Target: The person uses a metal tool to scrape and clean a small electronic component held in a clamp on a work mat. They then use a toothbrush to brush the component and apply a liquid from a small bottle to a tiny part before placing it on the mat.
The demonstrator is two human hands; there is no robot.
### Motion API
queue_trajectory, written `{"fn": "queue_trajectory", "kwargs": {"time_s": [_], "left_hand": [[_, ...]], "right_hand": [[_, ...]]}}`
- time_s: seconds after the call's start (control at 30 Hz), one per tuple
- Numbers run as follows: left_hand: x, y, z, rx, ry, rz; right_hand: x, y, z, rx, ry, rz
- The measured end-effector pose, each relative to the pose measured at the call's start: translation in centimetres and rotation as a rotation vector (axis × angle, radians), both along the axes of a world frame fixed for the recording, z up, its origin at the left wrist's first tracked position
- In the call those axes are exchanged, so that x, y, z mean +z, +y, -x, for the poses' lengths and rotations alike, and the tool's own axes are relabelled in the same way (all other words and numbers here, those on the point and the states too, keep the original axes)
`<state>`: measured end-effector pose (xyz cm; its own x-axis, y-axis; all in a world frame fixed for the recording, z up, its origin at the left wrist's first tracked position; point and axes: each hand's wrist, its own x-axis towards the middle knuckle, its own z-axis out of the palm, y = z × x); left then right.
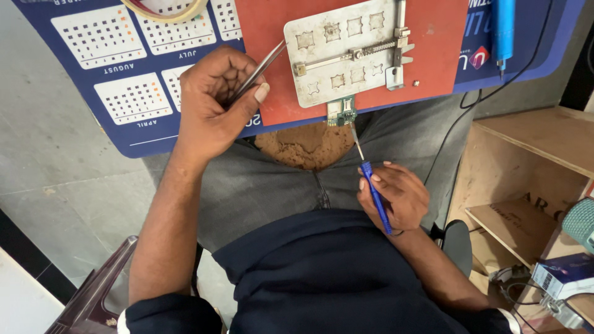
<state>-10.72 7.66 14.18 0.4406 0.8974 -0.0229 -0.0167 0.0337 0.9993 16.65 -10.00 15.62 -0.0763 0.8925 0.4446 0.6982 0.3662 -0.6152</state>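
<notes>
Bare grey floor (43,154) lies open at the far left, beside the blue calendar mat (117,117) whose near edge overhangs the person's lap. The left hand (213,102) rests on that edge, fingers clamped together on metal tweezers (263,65) whose long axis runs up and to the right, tips pointing toward the perforated metal fixture plate (346,49) on the red pad (266,37). A small green circuit board (341,112) pokes out past the pad's near edge. Right of it, the right hand (396,195) hovers over the lap, fingers closed around a blue-handled screwdriver (374,192), its thin shaft pointing up toward the board. Wooden shelves (526,185) crowd the right side.
</notes>
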Motion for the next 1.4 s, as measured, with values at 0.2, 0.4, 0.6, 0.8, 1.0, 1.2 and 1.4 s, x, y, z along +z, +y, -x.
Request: {"fn": "queue_trajectory", "kwargs": {"time_s": [0.2, 0.4, 0.6, 0.8, 1.0, 1.2, 1.4], "left_hand": [[0.15, -0.06, 0.01, 0.002, 0.0, 0.019], [0.1, -0.03, -0.02, 0.002, 0.008, 0.008], [0.07, -0.02, -0.02, 0.004, 0.017, 0.003], [-0.02, 0.03, 0.0, -0.001, 0.025, -0.009], [-0.1, 0.0, 0.01, -0.004, 0.015, -0.009], [-0.05, 0.01, -0.03, -0.002, 0.014, -0.011], [-0.01, 0.01, -0.06, 0.001, 0.028, -0.011]], "right_hand": [[-0.07, 0.09, 0.17, -0.017, 0.002, -0.024], [0.06, 0.07, 0.06, -0.005, -0.002, -0.009], [0.08, 0.18, 0.08, -0.011, 0.008, -0.01], [0.14, 0.14, 0.13, -0.014, -0.014, -0.005], [0.12, 0.15, 0.17, -0.009, -0.002, -0.002], [0.07, 0.19, 0.23, -0.016, 0.005, -0.017], [0.15, 0.19, 0.09, -0.005, 0.006, 0.002]]}}
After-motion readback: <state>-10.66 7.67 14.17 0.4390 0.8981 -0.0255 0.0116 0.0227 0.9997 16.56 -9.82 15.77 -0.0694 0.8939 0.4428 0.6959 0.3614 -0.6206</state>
